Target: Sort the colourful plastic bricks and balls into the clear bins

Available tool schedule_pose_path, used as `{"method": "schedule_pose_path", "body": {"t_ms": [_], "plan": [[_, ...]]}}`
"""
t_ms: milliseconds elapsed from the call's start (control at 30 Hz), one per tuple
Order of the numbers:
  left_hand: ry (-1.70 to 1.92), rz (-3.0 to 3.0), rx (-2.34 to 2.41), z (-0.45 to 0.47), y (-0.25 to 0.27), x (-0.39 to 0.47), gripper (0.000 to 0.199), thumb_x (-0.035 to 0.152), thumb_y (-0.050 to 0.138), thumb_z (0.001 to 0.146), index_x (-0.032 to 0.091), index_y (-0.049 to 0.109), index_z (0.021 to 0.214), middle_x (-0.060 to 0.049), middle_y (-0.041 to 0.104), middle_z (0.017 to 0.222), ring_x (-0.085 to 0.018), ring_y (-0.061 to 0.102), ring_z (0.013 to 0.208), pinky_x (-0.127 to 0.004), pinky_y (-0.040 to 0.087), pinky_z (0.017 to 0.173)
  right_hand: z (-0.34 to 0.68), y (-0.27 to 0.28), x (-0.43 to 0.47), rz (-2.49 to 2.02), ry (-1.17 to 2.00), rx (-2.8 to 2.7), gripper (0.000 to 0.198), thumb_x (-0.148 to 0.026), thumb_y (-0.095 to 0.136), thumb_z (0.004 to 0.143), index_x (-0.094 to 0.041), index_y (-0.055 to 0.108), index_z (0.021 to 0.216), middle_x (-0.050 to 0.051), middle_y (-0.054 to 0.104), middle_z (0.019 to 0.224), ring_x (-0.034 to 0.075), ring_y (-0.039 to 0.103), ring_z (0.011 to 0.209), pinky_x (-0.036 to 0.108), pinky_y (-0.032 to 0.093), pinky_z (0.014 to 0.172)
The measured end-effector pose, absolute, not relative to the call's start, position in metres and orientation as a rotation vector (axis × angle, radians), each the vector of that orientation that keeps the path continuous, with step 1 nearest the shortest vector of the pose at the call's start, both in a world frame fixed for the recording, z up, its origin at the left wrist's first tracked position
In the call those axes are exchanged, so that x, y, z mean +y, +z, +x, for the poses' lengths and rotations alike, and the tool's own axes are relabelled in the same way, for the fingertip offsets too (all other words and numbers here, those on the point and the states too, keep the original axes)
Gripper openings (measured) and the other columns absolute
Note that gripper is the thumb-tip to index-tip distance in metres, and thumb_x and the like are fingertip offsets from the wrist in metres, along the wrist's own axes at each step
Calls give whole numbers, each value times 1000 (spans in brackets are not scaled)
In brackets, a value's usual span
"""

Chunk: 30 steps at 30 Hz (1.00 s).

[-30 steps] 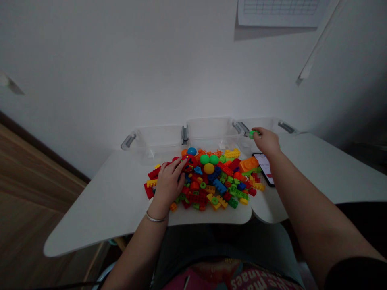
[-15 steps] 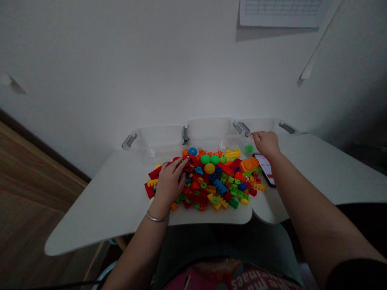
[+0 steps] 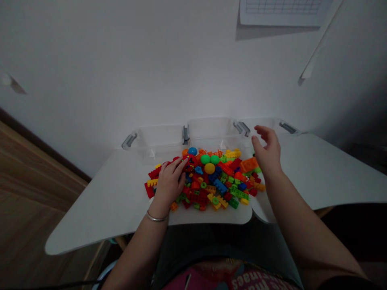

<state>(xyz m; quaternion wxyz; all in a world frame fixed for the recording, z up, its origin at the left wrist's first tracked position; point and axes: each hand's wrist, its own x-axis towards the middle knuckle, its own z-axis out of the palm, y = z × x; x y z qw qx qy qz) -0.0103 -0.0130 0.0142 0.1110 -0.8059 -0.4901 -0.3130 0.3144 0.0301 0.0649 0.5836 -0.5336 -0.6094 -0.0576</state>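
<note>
A heap of colourful toy building blocks (image 3: pixel 220 186) lies on the white table. My left hand (image 3: pixel 171 179) rests on its left side, fingers stretched over the blocks beside a red piece with dark markings (image 3: pixel 191 162). Two green balls (image 3: pixel 209 160), a yellow ball (image 3: pixel 209 168) and a blue ball (image 3: pixel 192 151) sit on and behind the pile. Above the heap's right end, my right hand (image 3: pixel 267 151) is raised with thumb and fingers apart and nothing visible in it. It is in front of the right clear box (image 3: pixel 260 122).
Along the wall stand a left clear box (image 3: pixel 160 131) and a middle clear box (image 3: pixel 211 125), both with grey latches. The white table (image 3: pixel 99 193) has a curved front edge with a notch. A printed sheet (image 3: pixel 281 12) hangs on the wall.
My right hand has opened from closed fingers and shifted slightly. The green thing seen below it earlier is out of sight, and the phone is now covered. My left hand stays put.
</note>
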Motion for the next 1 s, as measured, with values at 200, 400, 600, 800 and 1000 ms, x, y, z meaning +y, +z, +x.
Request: {"method": "schedule_pose_path", "body": {"t_ms": [200,400,600,800,1000], "plan": [[-919,-2374,-1442,-2,13,-10,48,21,43,92,24,45,140,-11,54,140,-26,52,125,-52,34,109,256,52,-19,-1142,24,-1872,27,-29,56,85,-24,62,111,8,66,118,26,57,113,47,43,100],[-897,-2372,-1447,1,15,-11,47,21,43,93,22,46,139,-11,54,141,-26,52,125,-52,34,110,235,41,-24,-1287,21,-2075,31,-30,60,84,-24,61,115,7,65,118,29,57,111,48,42,99],[-906,-2377,-1444,3,15,-11,48,21,43,92,24,45,140,-11,54,140,-26,52,126,-52,34,109,233,35,-21,-1312,-64,-2107,34,-31,61,84,-24,61,117,9,67,112,31,57,107,51,43,96],[-910,-2368,-1451,4,15,-12,47,22,42,93,24,46,139,-11,54,140,-25,52,126,-52,33,110,232,32,-19,-1337,-90,-2108,33,-32,61,84,-25,61,116,9,67,111,32,57,106,51,44,94],[-892,-2363,-1452,3,16,-12,46,21,43,92,22,47,138,-11,54,140,-26,52,125,-51,34,110,231,30,-17,-1357,-41,-2092,33,-30,60,84,-22,62,116,10,67,111,31,58,107,50,44,96]]}}
